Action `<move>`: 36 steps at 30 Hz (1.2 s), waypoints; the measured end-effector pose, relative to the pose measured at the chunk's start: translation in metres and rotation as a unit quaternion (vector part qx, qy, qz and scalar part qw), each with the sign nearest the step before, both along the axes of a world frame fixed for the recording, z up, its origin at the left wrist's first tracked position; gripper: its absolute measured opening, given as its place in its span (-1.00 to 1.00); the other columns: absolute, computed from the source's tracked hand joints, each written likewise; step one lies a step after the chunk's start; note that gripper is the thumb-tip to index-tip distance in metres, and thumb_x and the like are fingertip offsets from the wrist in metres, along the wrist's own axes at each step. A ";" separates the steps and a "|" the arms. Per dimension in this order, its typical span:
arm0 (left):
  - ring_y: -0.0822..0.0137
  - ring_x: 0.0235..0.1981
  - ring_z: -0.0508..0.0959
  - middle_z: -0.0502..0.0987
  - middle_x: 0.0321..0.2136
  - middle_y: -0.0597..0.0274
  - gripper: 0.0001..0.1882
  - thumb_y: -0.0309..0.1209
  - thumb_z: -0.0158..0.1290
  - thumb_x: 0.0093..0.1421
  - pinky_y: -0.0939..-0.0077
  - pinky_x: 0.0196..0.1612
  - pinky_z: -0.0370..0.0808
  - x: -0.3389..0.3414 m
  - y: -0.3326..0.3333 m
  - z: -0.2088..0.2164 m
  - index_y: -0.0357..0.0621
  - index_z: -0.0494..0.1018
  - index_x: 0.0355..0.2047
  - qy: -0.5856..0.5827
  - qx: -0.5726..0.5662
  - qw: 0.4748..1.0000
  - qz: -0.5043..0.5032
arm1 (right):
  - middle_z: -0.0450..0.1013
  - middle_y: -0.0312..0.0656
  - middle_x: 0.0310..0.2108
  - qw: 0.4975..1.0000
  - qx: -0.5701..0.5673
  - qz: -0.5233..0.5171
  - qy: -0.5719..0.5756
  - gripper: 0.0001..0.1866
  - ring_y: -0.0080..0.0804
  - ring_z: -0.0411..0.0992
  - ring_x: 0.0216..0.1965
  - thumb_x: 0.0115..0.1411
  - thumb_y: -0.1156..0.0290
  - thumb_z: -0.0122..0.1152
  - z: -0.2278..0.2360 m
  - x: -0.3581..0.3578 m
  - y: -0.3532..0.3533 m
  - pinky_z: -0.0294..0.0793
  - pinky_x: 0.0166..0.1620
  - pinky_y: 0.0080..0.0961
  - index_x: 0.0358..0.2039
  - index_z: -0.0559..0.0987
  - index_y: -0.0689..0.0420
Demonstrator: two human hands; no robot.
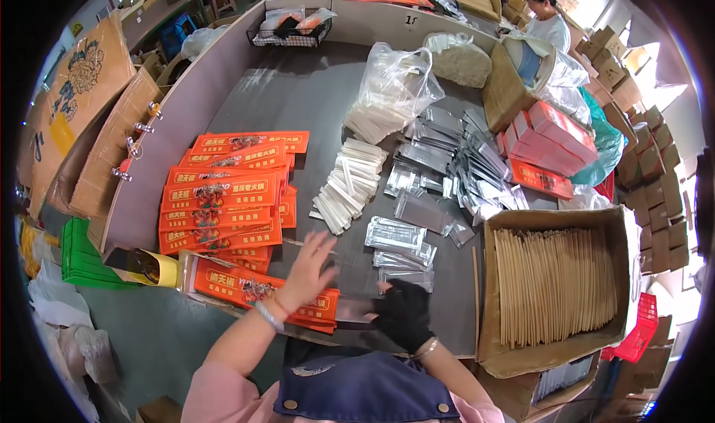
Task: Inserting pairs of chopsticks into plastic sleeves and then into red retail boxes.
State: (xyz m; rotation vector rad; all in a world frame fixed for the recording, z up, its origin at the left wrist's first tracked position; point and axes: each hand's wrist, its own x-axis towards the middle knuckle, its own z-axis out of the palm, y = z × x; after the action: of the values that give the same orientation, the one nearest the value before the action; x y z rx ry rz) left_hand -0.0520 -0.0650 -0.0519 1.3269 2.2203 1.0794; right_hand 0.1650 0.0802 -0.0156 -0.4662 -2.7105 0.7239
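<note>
My left hand [307, 270] is bare, with its fingers spread over the near stack of red printed paper sleeves [231, 283]; nothing shows in its grasp. Close by on the right, my right hand [403, 316] wears a black fingerless glove. Its fingertips curl toward a smeared, pale flat thing [355, 309] whose kind I cannot make out. Just beyond that hand lie flat clear-and-silver packets [395, 234]. Farther left on the grey table, more red sleeves [216, 197] overlap in a fanned pile. White paper-wrapped strips [348, 185] form a heap in the middle.
A cardboard box of wooden chopsticks [555, 289] stands at the right. Behind are silver packets [477, 155], a clear plastic bag [395, 84] and red boxes [551, 136]. A black wire basket [290, 34] hangs at the far wall. Another person [547, 21] is at the back right.
</note>
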 end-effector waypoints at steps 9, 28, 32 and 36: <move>0.17 -0.30 0.47 0.48 -0.42 0.27 -0.83 -0.48 0.22 -0.03 0.26 -0.19 0.41 -0.026 0.032 -0.009 0.00 0.60 -0.37 0.257 0.015 0.966 0.015 | 0.45 0.01 -0.10 0.896 0.086 -0.434 -0.030 -0.52 0.03 0.38 0.01 0.02 0.26 0.37 -0.021 0.168 0.095 0.34 0.07 -0.15 -0.07 0.50 0.21; 0.06 -0.43 0.54 0.51 -0.53 0.14 -0.84 -0.26 0.19 0.08 0.22 -0.32 0.49 -0.035 0.036 0.028 -0.04 0.64 -0.44 0.141 -0.077 0.978 -0.137 | 0.38 0.03 -0.24 0.835 0.125 -0.516 -0.146 -0.80 0.03 0.37 -0.16 0.11 0.46 0.23 -0.014 0.180 0.094 0.37 -0.09 -0.13 -0.29 0.44 0.25; 0.08 -0.41 0.54 0.51 -0.50 0.13 -0.86 -0.27 0.20 0.09 0.24 -0.29 0.49 -0.033 0.051 0.041 -0.03 0.65 -0.42 0.133 -0.076 0.976 -0.157 | 0.39 0.05 -0.22 0.817 0.084 -0.532 -0.207 -0.77 0.05 0.38 -0.12 0.11 0.44 0.24 -0.004 0.172 0.096 0.38 -0.08 -0.09 -0.25 0.45 0.24; 0.11 -0.30 0.53 0.52 -0.40 0.15 -0.84 -0.29 0.23 0.06 0.25 -0.22 0.48 -0.024 0.094 0.039 -0.02 0.65 -0.35 0.083 -0.099 0.978 -0.167 | 0.40 0.05 -0.20 0.816 0.099 -0.532 -0.204 -0.77 0.05 0.39 -0.10 0.11 0.43 0.25 -0.015 0.176 0.099 0.40 -0.08 -0.08 -0.25 0.46 0.22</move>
State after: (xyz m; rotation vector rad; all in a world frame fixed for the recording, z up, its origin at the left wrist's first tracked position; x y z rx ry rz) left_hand -0.0760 0.0292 -0.0132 1.6713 2.0495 0.6310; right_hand 0.3413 0.1796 -0.0305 -2.0071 -2.2076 0.0011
